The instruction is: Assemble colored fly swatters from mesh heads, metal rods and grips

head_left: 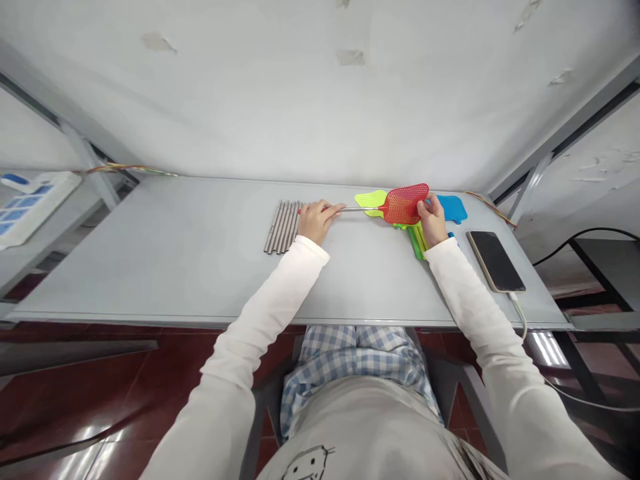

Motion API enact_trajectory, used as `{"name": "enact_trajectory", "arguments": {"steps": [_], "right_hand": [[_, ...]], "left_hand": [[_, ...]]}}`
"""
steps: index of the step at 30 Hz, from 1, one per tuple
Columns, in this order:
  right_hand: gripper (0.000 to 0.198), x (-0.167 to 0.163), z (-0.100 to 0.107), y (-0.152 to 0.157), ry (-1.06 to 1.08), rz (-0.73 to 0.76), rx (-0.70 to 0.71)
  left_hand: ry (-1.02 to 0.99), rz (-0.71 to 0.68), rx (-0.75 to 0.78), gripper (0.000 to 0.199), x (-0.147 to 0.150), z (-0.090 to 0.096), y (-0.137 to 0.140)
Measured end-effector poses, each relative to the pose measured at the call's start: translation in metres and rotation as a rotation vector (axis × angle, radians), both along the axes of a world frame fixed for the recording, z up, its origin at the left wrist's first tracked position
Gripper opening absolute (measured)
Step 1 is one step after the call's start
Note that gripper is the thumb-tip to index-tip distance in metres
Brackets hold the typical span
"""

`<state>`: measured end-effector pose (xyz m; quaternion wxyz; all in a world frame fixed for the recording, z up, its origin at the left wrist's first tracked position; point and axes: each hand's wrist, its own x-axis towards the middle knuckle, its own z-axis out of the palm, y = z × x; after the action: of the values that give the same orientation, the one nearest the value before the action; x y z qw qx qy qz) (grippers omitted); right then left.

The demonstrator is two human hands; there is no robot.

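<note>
A red fly swatter with a perforated head and a thin metal rod spans the space between my two hands, above the table. My left hand is closed around its handle end; a bit of red shows past the fingers. At the other end, my right hand pinches the edge of the red head. Several metal tubes lie side by side by my left hand, partly covered by it. Behind the red head lies a yellow-green swatter head. Near my right hand are a blue swatter head and green handle pieces.
A phone with a charging cable lies at the right of the grey table. A wall rises behind the table, and metal frame posts stand at both sides. On the left, a white and blue item rests on a neighbouring surface.
</note>
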<state>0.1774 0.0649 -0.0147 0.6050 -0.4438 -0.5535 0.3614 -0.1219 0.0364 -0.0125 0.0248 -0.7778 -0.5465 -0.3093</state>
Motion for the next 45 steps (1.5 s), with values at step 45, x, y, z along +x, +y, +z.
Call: {"name": "enact_trajectory", "arguments": {"steps": [45], "right_hand": [[0.050,-0.011,0.022,-0.028,-0.076,0.057,0.044]], "left_hand": [[0.190,-0.121,-0.075,0.044,0.015,0.018,-0.025]]}}
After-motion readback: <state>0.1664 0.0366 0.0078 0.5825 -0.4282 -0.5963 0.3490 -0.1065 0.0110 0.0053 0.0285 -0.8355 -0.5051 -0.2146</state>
